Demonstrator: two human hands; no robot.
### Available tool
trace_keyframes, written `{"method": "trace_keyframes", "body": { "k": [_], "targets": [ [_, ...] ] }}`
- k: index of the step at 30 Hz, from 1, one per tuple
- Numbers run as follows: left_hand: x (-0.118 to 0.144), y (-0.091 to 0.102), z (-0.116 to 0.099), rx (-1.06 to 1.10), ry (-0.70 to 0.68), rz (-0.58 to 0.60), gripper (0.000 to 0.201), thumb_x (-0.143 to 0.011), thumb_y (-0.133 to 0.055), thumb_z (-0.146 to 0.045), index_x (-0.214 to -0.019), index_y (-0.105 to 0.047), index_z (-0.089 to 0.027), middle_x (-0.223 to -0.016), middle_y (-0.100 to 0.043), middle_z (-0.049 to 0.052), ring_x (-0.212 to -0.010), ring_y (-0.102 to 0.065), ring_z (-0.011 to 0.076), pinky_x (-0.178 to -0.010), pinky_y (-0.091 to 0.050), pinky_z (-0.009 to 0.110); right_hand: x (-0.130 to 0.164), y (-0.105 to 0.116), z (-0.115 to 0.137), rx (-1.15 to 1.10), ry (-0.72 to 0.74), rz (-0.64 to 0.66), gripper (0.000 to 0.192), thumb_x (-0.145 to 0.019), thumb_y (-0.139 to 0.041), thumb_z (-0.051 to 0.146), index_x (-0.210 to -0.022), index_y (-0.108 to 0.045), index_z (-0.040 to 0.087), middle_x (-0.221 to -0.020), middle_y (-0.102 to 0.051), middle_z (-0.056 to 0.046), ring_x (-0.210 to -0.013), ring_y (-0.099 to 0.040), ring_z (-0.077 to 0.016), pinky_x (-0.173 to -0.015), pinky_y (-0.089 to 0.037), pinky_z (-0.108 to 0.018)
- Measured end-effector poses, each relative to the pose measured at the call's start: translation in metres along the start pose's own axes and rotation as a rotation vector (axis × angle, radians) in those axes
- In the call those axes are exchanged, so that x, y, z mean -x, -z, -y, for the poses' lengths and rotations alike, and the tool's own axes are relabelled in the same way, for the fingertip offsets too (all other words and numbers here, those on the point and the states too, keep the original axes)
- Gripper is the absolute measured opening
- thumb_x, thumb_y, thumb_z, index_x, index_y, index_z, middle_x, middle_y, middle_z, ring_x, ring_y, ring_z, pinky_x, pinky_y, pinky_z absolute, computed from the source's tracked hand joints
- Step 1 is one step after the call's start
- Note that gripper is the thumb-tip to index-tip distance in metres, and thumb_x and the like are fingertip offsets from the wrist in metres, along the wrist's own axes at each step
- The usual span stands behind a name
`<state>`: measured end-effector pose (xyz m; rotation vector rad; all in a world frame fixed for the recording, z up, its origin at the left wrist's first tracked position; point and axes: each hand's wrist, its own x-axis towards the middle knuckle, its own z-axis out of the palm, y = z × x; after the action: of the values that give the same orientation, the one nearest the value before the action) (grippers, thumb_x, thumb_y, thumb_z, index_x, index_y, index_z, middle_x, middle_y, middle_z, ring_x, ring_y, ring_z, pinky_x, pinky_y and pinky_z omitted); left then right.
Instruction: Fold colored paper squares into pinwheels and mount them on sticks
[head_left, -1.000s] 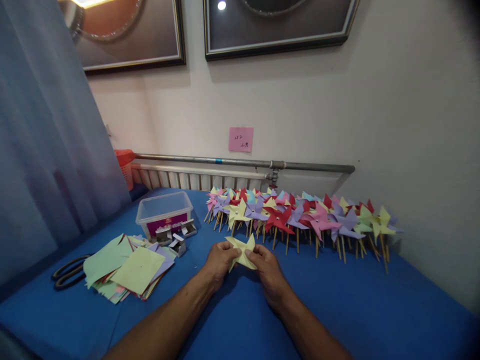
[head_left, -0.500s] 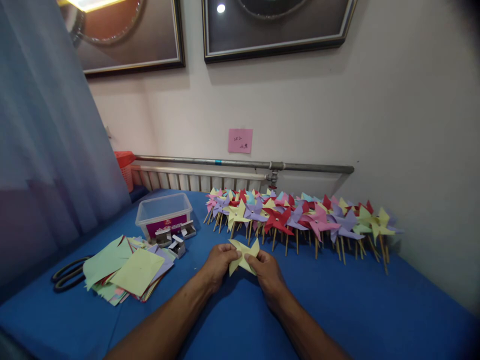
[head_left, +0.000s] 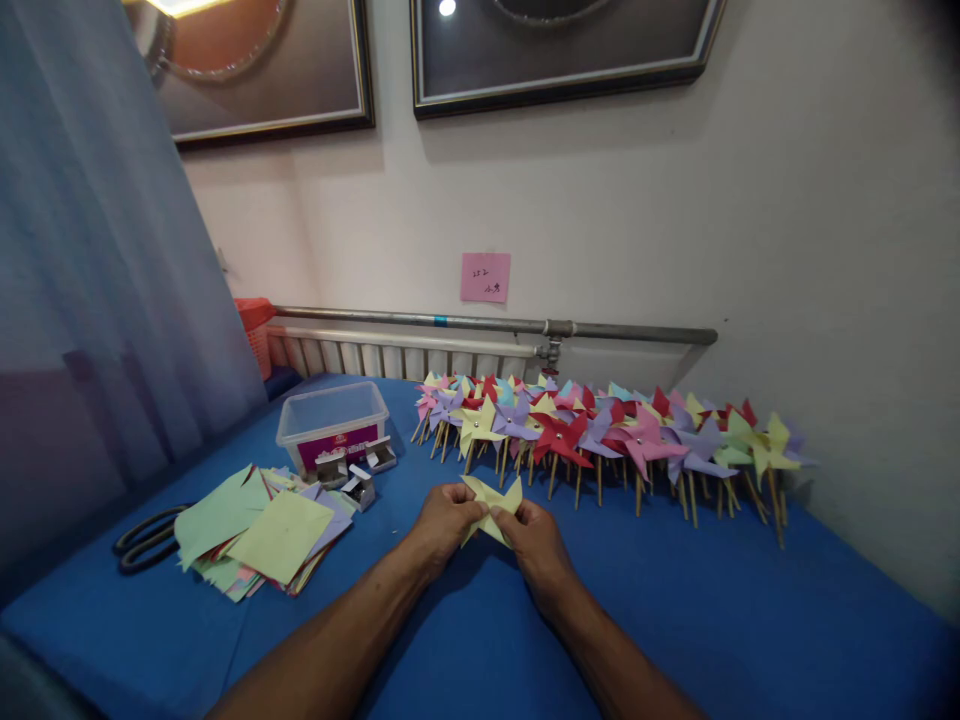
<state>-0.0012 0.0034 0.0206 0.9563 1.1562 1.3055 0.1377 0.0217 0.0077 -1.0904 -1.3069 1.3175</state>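
A pale yellow paper pinwheel [head_left: 493, 494] is between my two hands, low over the blue-covered table. My left hand [head_left: 448, 525] grips its left side, thumb on top near the centre. Opposite it, my right hand [head_left: 536, 545] pinches the right side, its thumb also pressing close to the middle. Several pointed blades stick out past my fingers, and no stick shows on this one. Both hands are closed on the paper, with the undersides of the fingers hidden.
Behind my hands stand rows of finished pinwheels [head_left: 562, 436] on sticks. To the left lie a pile of coloured paper [head_left: 285, 535], scissors [head_left: 146, 540] with black handles, small open boxes [head_left: 360, 488] and a clear plastic tub [head_left: 334, 408]. A blue curtain [head_left: 112, 250] hangs at far left.
My left thumb has slid inward toward the middle of the yellow paper, and the two thumbs are closer together. The whole view has shifted slightly.
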Motion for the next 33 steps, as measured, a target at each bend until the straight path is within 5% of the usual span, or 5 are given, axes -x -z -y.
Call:
{"method": "trace_keyframes", "body": {
  "k": [15,20,24,27,33],
  "targets": [
    [-0.005,0.003,-0.006,-0.156,-0.097,-0.07,0.017,-0.063,-0.076,-0.028,-0.06,-0.062,-0.018,-0.051,-0.056,-0.003,-0.046,-0.043,0.0098,-0.049,-0.03,0.024,-0.007,0.003,-0.004,-0.094,-0.044,-0.062,0.034,-0.064,-0.077,0.046,-0.083,-0.075,0.018,-0.076,-0.078,-0.006,-0.073,-0.073,-0.0279,-0.066,-0.057,-0.035],
    [0.008,0.065,-0.047,-0.437,-0.46,-0.447,0.013,-0.078,-0.065,-0.029,-0.08,-0.073,-0.019,-0.073,-0.071,0.003,-0.07,-0.061,0.017,-0.066,-0.044,0.025,-0.013,0.015,-0.005,-0.284,-0.118,-0.133,0.03,-0.063,-0.083,0.037,-0.083,-0.073,0.018,-0.085,-0.079,-0.007,-0.078,-0.074,-0.0258,-0.069,-0.062,-0.036],
    [0.031,0.124,-0.06,-0.804,-0.366,-0.859,0.025,-0.089,-0.054,-0.033,-0.092,-0.074,-0.02,-0.094,-0.077,0.007,-0.089,-0.068,0.0229,-0.076,-0.046,0.028,-0.014,0.015,-0.005,-0.296,-0.126,-0.12,0.025,-0.062,-0.082,0.036,-0.075,-0.071,0.018,-0.077,-0.076,-0.006,-0.072,-0.071,-0.0241,-0.067,-0.061,-0.036],
    [0.039,0.142,-0.056,-1.177,-0.146,-0.743,0.026,-0.09,-0.052,-0.029,-0.091,-0.076,-0.02,-0.097,-0.078,0.01,-0.093,-0.069,0.0266,-0.076,-0.044,0.031,-0.015,0.012,-0.006,-0.269,-0.114,-0.103,0.024,-0.061,-0.081,0.037,-0.073,-0.072,0.019,-0.075,-0.076,-0.006,-0.073,-0.072,-0.0255,-0.067,-0.061,-0.037],
    [0.024,0.131,-0.062,-1.505,0.004,-0.422,0.024,-0.083,-0.055,-0.024,-0.086,-0.079,-0.023,-0.095,-0.079,0.013,-0.089,-0.071,0.0308,-0.071,-0.043,0.033,-0.017,0.01,-0.014,-0.257,-0.075,-0.108,0.024,-0.06,-0.077,0.041,-0.072,-0.073,0.021,-0.073,-0.077,-0.006,-0.067,-0.072,-0.0265,-0.063,-0.057,-0.037]
  ]
}}
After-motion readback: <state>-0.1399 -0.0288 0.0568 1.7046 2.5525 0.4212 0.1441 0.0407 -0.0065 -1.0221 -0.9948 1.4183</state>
